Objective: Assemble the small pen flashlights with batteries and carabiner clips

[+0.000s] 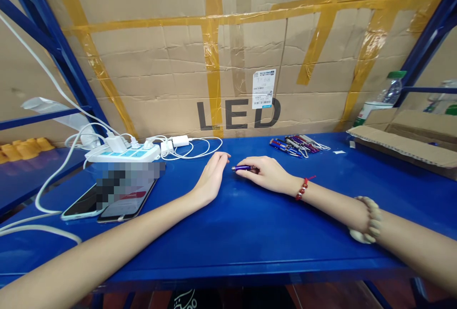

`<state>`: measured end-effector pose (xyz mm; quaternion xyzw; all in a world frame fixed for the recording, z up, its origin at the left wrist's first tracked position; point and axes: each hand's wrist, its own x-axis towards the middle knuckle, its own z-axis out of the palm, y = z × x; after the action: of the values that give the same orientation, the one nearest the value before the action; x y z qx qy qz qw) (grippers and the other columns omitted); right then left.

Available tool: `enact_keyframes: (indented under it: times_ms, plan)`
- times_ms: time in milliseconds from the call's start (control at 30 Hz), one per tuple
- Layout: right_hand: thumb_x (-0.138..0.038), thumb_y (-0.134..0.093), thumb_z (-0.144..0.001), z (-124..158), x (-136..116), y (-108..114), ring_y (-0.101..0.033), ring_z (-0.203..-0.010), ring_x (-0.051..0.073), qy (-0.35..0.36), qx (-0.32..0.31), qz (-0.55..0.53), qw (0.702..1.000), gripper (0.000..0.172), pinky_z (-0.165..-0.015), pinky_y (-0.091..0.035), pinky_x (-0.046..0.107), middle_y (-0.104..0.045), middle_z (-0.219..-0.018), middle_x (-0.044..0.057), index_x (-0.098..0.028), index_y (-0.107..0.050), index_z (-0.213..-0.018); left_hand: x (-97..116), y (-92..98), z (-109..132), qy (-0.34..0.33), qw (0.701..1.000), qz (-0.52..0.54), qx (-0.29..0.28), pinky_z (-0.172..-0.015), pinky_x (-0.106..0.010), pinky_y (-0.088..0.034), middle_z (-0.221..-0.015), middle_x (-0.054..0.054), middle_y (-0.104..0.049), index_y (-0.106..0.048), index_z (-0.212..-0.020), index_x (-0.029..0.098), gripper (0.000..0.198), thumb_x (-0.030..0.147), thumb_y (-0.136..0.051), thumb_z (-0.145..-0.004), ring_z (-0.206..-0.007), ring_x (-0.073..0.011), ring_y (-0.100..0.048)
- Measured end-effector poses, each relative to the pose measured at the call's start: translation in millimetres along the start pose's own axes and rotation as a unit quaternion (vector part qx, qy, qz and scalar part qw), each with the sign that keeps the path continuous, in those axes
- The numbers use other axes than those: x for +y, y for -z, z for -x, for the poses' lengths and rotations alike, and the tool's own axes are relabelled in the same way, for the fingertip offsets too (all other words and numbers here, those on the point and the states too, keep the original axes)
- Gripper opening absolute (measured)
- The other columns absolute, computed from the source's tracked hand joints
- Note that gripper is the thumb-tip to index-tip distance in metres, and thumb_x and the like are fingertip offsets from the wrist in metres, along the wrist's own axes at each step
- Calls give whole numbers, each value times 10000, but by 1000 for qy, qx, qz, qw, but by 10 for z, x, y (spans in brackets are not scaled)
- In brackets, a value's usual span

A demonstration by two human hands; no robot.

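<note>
My right hand (266,172) rests on the blue table, its thumb and fingers closed around a small purple mini flashlight (241,168). The silver end of the light points left, towards my other hand; its far end is hidden in my palm. My left hand (213,175) stands on its edge just left of the light, fingers stretched out and holding nothing. A small gap separates it from the light. Behind and right of my right hand lies a pile of similar mini flashlights (296,145) in blue, red and silver, with metal clips.
Two phones (126,206) lie at the left, in front of a white power strip (123,153) with plugs and cables. An open cardboard box (410,144) and a green-capped bottle (391,91) stand at the right. A large taped carton (171,71) forms the back.
</note>
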<state>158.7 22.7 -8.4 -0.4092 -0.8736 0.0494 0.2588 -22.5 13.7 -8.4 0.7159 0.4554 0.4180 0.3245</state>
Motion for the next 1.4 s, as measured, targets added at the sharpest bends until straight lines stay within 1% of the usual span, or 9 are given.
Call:
enact_keyframes:
  times_ms: [333,633,800,900,1100,1400]
  plan:
    - [-470,-448,-860,0,-1,4,-600,-714,143,-4,-3,1,1000,329,-601,-394,243,-695,-904,13,-245,-657,-976,3,-2,0,3,1000,-3,0,-958,-351,-333,-1024,-53,-557,-503,-961,207,307,374,-252,-903,-1030,-192,-490]
    - [-470,-455,-857,-7,12,0,-600,-730,146,-4,-19,-1,1000,318,-629,-404,249,-693,-910,7,-249,-660,-960,25,-8,10,9,1000,-9,-2,-961,-347,-332,-1039,-56,-559,-506,-967,206,314,381,-253,-902,-1047,-194,-488]
    - [-470,-443,-864,-6,17,-2,-595,-721,142,-5,-7,-2,1000,323,-618,-399,248,-690,-911,7,-249,-654,-969,27,-6,9,12,1000,-13,-4,-965,-348,-331,-1047,-57,-566,-506,-977,208,321,388,-252,-901,-1065,-197,-485]
    - [-470,-447,-863,-3,16,4,-597,-738,145,-5,0,-8,1000,324,-622,-404,248,-687,-928,11,-243,-647,-980,30,-5,9,10,1000,-13,-4,-967,-352,-331,-1053,-60,-567,-508,-975,205,317,383,-255,-902,-1065,-199,-484]
    - [-471,-478,-849,-4,14,19,-612,-765,156,-4,-11,-11,1000,314,-647,-421,256,-692,-947,9,-247,-653,-983,26,0,10,12,1000,-15,-8,-962,-348,-336,-1050,-56,-570,-508,-979,209,315,385,-258,-902,-1060,-196,-489]
    - [-442,-487,-855,-8,33,4,-627,-841,165,7,-7,-8,1000,290,-704,-436,263,-692,-993,2,-260,-658,-1003,21,-1,11,13,1000,-18,-8,-964,-348,-339,-1067,-54,-571,-513,-982,212,319,393,-263,-902,-1063,-195,-483]
